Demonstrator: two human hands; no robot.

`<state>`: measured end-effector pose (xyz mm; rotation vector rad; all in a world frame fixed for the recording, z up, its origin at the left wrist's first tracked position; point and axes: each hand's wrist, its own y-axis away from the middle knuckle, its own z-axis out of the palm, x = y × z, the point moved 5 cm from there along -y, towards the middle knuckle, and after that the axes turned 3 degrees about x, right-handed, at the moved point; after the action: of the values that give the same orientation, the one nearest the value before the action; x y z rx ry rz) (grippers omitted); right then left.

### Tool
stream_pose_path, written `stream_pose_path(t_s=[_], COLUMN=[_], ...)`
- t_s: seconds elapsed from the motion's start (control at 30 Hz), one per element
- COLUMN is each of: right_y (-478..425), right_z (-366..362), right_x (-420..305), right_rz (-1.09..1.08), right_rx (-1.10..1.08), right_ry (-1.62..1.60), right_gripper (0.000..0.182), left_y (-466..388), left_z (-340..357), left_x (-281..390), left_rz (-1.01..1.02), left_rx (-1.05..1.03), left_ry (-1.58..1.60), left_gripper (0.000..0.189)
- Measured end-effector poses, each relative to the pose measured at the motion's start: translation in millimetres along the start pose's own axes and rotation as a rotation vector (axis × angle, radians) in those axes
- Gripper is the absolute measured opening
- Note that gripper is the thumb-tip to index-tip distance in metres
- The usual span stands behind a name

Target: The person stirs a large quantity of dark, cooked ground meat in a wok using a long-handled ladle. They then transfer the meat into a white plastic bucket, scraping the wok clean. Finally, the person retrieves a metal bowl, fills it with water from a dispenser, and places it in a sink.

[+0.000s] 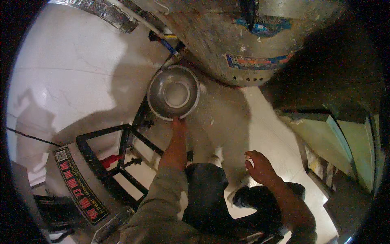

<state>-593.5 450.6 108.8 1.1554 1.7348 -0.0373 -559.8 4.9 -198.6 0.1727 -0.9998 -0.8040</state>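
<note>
A round stainless-steel basin (155,91) is in front of me, left of centre. The paler ring in its middle may be its flat bottom or a smaller bowl; I cannot tell which. My left hand (179,121) grips the basin's near rim, arm stretched forward, its fingertips partly hidden at the edge. Beyond the basin rises a large, worn metal housing (210,36) with torn blue and orange stickers. Over the floor near my knee is my right hand (259,167), its fingers loosely bent and apart, with nothing seen in it.
A black metal frame (126,149) stands left of my arm, with a red object (111,161) inside it. Beside it, a grey surface bears a label (79,186) with writing and a printed code. Pale green panels (323,134) stand at right. A blue-handled object (168,47) lies behind the basin.
</note>
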Motion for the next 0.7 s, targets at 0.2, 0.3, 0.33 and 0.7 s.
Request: stream_pose_path(t_s=[0.2, 0.3, 0.33, 0.7], right_y=[-41.3, -58.6, -66.0, -57.9], right_z=[-30.7, -39.5, -38.9, -26.6], right_x=[-4.4, -13.2, -14.5, -19.8], right_rz=[-0.29, -0.36, -0.375, -0.272], right_rx=[0.059, 0.075, 0.062, -0.183], right_ry=[0.142, 0.165, 0.173, 0.23], right_gripper=[0.034, 0.037, 0.036, 0.039], left_y=[-61.6, -68.3, -77.1, 0.3], left_z=[-72.6, -42.4, -58.7, 399.0], left_x=[7.9, 20.3, 49.2, 155.4], left_rz=[-0.187, 0.042, 0.141, 1.865], left_rx=[-0.134, -0.475, -0.476, -0.995], left_ry=[-0.707, -1.885, -2.305, -2.243], left_gripper=[0.046, 0.05, 0.052, 0.052])
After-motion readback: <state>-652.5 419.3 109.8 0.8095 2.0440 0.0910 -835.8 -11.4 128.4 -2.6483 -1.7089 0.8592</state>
